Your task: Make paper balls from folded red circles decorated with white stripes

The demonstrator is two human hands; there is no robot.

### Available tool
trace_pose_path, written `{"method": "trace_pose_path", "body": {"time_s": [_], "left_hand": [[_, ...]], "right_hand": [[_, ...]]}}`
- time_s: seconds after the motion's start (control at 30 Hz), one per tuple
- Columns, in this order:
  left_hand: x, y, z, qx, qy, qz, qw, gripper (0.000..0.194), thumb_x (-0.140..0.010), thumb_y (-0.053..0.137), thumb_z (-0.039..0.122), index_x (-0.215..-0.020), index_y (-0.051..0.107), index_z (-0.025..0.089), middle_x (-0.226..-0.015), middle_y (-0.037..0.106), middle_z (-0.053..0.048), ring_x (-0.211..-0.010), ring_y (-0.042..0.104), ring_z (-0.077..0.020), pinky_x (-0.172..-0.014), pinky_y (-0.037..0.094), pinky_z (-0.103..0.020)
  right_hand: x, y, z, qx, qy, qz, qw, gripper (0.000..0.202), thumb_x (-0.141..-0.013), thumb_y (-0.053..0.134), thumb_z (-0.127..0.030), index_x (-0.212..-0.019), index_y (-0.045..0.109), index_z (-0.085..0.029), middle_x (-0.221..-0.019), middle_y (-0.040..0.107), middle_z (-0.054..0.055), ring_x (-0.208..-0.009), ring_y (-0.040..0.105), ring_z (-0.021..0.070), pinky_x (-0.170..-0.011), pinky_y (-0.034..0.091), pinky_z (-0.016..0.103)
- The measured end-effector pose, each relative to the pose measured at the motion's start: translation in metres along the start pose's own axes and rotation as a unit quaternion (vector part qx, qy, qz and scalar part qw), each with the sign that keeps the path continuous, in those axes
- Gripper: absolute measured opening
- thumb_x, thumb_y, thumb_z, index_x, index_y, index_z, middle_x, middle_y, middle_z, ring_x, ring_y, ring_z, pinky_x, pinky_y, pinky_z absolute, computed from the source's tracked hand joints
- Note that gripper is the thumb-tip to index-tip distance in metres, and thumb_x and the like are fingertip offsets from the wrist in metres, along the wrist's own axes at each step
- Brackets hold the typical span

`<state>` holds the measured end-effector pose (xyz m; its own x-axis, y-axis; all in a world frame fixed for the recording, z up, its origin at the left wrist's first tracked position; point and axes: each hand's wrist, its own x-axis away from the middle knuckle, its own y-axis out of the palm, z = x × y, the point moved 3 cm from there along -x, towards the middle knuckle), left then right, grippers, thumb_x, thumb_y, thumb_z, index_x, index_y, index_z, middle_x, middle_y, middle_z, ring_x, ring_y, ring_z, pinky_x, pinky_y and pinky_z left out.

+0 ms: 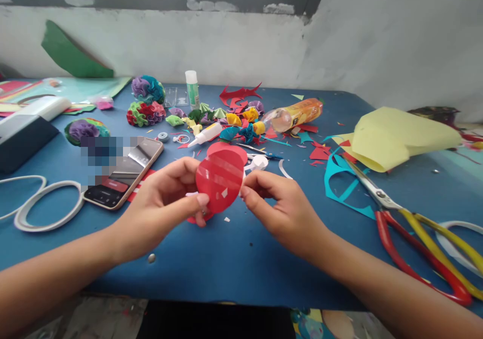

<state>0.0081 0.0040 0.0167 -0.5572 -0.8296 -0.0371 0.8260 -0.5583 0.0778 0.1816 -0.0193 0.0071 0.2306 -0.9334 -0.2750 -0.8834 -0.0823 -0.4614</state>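
A red paper circle (pixel 221 183) with shiny bands across it is held up over the middle of the table. My left hand (pixel 162 203) grips its lower left edge, thumb in front and fingers behind. At the circle's right edge, my right hand (pixel 277 203) is closed in a pinch; a small whitish bit shows at its fingertips, too small to name. More red paper circles (pixel 228 150) lie behind and below the held one, partly hidden. Just beyond are a white glue bottle (pixel 207 135) with a pointed nozzle and a white roll (pixel 258 163).
Large scissors (pixel 383 198) with red and yellow handles lie right, by cyan paper scraps (pixel 339 178) and yellow paper (pixel 392 138). A phone (pixel 126 170) and white rings (pixel 49 205) are left. Behind stand a glue stick (pixel 192 90), a plastic bottle (pixel 292 115) and folded paper flowers (pixel 147 90).
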Motion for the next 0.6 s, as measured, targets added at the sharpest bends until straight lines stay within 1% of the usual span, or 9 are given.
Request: {"method": "trace_pose_path", "body": {"time_s": [0.07,0.13,0.2,0.23,0.3,0.37,0.47,0.53,0.6], "left_hand": [[-0.004,-0.001,-0.001,0.046,-0.016,0.002,0.999,0.006,-0.080,0.062,0.017,-0.085,0.059,0.019,-0.073,0.064,0.002,-0.055,0.059,-0.0090,-0.052,0.052,-0.018],[-0.006,-0.002,-0.002,0.074,-0.029,0.011,0.997,0.007,-0.079,0.063,0.016,-0.084,0.060,0.018,-0.072,0.064,0.001,-0.055,0.059,-0.0089,-0.050,0.052,-0.017],[-0.007,-0.002,-0.003,0.093,-0.030,0.020,0.995,0.008,-0.078,0.062,0.014,-0.085,0.062,0.019,-0.071,0.064,0.002,-0.055,0.059,-0.0089,-0.051,0.052,-0.017],[-0.007,-0.002,-0.003,0.098,-0.031,0.024,0.994,0.009,-0.077,0.062,0.014,-0.085,0.062,0.019,-0.070,0.064,0.002,-0.055,0.060,-0.0090,-0.051,0.053,-0.017],[-0.007,-0.002,-0.003,0.105,-0.033,0.034,0.993,0.011,-0.077,0.062,0.013,-0.085,0.063,0.019,-0.071,0.065,0.001,-0.058,0.060,-0.0095,-0.053,0.054,-0.017],[-0.007,-0.003,-0.003,0.107,-0.034,0.041,0.993,0.010,-0.076,0.063,0.013,-0.084,0.063,0.019,-0.072,0.065,0.001,-0.061,0.061,-0.0099,-0.055,0.054,-0.017],[-0.006,-0.004,-0.004,0.110,-0.032,0.047,0.992,0.009,-0.076,0.063,0.013,-0.083,0.063,0.019,-0.072,0.066,0.002,-0.062,0.062,-0.0099,-0.056,0.055,-0.017],[-0.006,-0.005,-0.004,0.108,-0.031,0.051,0.992,0.009,-0.076,0.063,0.014,-0.084,0.063,0.019,-0.073,0.066,0.001,-0.062,0.062,-0.0100,-0.055,0.055,-0.016],[-0.006,-0.006,-0.004,0.090,-0.032,0.052,0.994,0.008,-0.078,0.062,0.015,-0.085,0.061,0.018,-0.075,0.066,0.000,-0.062,0.063,-0.0101,-0.054,0.055,-0.016]], "right_hand": [[-0.001,0.002,0.006,0.010,0.022,-0.006,1.000,0.018,-0.086,0.047,-0.023,-0.069,0.050,-0.019,-0.062,0.052,-0.002,-0.059,0.051,0.0109,-0.054,0.041,0.022],[-0.001,0.003,0.011,0.006,0.042,0.005,0.999,0.005,-0.084,0.049,-0.022,-0.081,0.052,-0.019,-0.077,0.058,0.001,-0.066,0.055,0.0123,-0.057,0.043,0.023],[-0.001,0.004,0.013,-0.004,0.052,0.012,0.999,0.015,-0.081,0.052,-0.018,-0.096,0.052,-0.020,-0.092,0.060,0.003,-0.072,0.057,0.0125,-0.058,0.045,0.022],[-0.001,0.004,0.014,-0.008,0.055,0.007,0.998,0.020,-0.081,0.052,-0.016,-0.100,0.051,-0.020,-0.092,0.061,0.002,-0.073,0.058,0.0124,-0.058,0.045,0.022],[-0.001,0.005,0.013,-0.009,0.056,-0.021,0.998,0.015,-0.082,0.052,-0.017,-0.097,0.055,-0.019,-0.081,0.062,0.000,-0.068,0.057,0.0118,-0.056,0.044,0.021],[-0.001,0.005,0.011,-0.002,0.058,-0.047,0.997,0.009,-0.084,0.051,-0.022,-0.085,0.059,-0.018,-0.068,0.059,-0.002,-0.060,0.054,0.0106,-0.053,0.041,0.021],[0.000,0.006,0.009,0.020,0.053,-0.058,0.997,0.019,-0.086,0.052,-0.028,-0.074,0.061,-0.016,-0.060,0.056,-0.002,-0.054,0.049,0.0096,-0.050,0.038,0.022],[0.000,0.006,0.007,0.000,0.044,-0.041,0.998,0.011,-0.084,0.055,-0.025,-0.084,0.062,-0.016,-0.071,0.061,0.000,-0.059,0.052,0.0104,-0.054,0.042,0.022],[0.001,0.007,0.005,-0.069,0.046,-0.042,0.996,0.018,-0.080,0.058,-0.019,-0.099,0.059,-0.017,-0.091,0.064,0.003,-0.070,0.058,0.0112,-0.061,0.047,0.022]]}}
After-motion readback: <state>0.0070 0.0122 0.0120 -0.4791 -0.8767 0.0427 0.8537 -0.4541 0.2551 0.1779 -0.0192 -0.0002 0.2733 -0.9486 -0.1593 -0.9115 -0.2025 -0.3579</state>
